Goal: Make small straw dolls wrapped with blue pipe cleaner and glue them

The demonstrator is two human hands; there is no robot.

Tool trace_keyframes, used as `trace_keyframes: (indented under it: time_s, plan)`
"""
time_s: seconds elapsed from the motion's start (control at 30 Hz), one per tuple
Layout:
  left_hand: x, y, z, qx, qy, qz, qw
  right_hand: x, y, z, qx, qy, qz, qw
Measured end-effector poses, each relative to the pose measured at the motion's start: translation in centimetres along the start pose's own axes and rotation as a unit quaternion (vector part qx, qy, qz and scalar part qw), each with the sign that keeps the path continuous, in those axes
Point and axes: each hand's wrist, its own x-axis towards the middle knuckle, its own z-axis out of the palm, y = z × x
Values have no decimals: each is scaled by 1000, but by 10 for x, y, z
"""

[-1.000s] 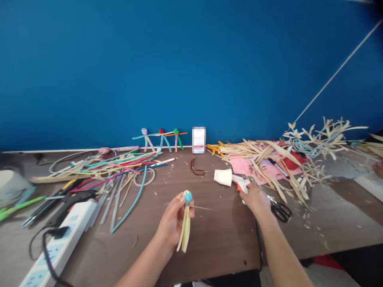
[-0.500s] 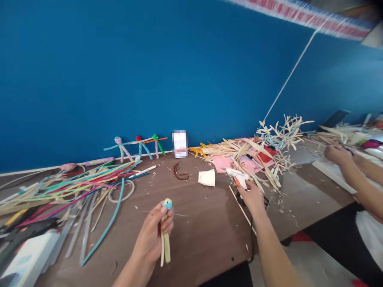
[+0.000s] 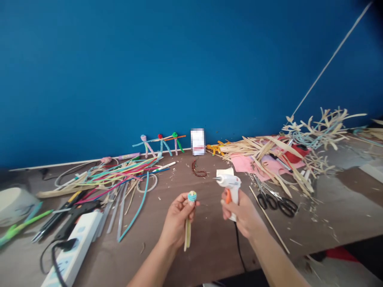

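My left hand (image 3: 177,220) pinches a small woven figure with a blue wrapped head (image 3: 192,196) and pale palm-leaf strips (image 3: 187,235) hanging below it. My right hand (image 3: 243,214) is shut around the grip of a white and orange hot glue gun (image 3: 231,186). A black cord runs down from the gun's base. Its metal nozzle points left, toward the blue head, with a gap of air between them. A cream paper cup (image 3: 225,172) stands partly hidden behind the gun.
Black-handled scissors (image 3: 273,203) and a thin wooden stick (image 3: 268,219) lie right of my right hand. Dried palm strips (image 3: 263,153) heap over pink paper at the back right. Coloured strips (image 3: 113,173), a black glue gun (image 3: 76,213) and a white power strip (image 3: 74,249) lie left.
My right hand has lifted the glue gun off the table and brought it nearer my left hand. The view swung right, then returned. A second person's hands at the right have left view.
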Motion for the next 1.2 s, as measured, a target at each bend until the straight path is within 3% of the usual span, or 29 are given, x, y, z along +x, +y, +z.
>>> trace_keyframes:
  time_s: [0.23, 0.53, 0.8, 1.2]
  plan:
    - [-3, -7, 3, 141, 40, 120, 982, -3, 13, 47, -111, 7, -18, 994]
    - [-3, -15, -6, 259, 78, 192, 944, -3, 27, 55, -145, 73, -67, 984]
    - [-4, -16, -1, 172, 74, 155, 970, -2, 32, 54, -80, 68, -46, 993]
    - [-4, -20, -5, 138, 80, 168, 973, -5, 27, 56, -42, 37, -3, 998]
